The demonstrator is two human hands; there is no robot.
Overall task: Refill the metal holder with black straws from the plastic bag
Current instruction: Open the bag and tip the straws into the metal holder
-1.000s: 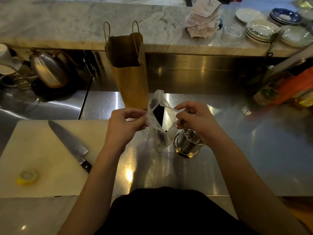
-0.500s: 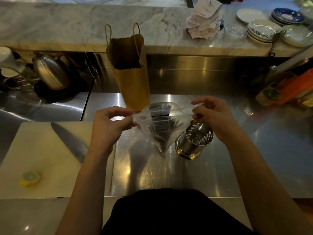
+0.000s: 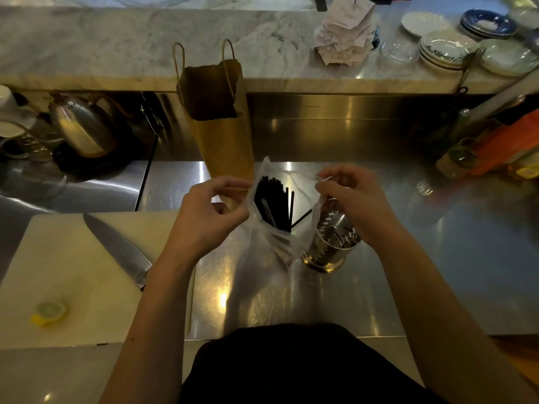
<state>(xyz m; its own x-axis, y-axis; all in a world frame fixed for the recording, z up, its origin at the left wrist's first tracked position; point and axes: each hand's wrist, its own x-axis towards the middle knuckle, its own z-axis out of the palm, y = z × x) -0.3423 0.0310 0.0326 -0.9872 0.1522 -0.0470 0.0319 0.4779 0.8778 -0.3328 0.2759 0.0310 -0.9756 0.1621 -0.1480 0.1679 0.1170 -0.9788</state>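
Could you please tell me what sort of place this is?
Probably a café or restaurant service counter: a stainless steel worktop, stacked plates on a marble ledge, and a sheaf of paper order slips.

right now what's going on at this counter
A person at the steel counter is holding a clear plastic bag open. The left hand pinches one side of its mouth and the right hand pinches the other. A bundle of black straws stands inside the bag. The metal holder sits upright just beside the bag, below the right hand, with no straws visible in it yet.
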